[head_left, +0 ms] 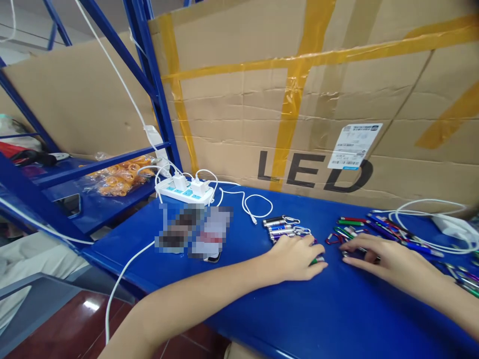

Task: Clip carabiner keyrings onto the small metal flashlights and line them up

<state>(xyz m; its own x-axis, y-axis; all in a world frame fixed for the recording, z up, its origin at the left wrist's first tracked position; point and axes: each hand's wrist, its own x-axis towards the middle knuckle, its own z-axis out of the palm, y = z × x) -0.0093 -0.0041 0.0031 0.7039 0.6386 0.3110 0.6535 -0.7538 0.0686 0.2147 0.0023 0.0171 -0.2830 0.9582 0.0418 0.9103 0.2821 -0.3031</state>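
Observation:
My left hand (pixel 295 258) rests palm down on the blue table (pixel 262 299), fingers curled over a small green keychain flashlight (pixel 317 260). Just behind it lies a neat row of several small keychain flashlights with carabiners (pixel 281 227). My right hand (pixel 377 257) lies flat on the table a little to the right, fingers stretched toward the left hand and covering part of a loose scatter of coloured flashlights and carabiners (pixel 359 227). What is under its fingers is partly hidden.
A white power strip (pixel 185 191) with chargers and white cables (pixel 247 202) sits at the table's back left. A large cardboard box marked LED (pixel 310 99) stands behind. White charger and cable (pixel 447 227) at right. Blue shelving with a bag of orange items (pixel 118 177) at left.

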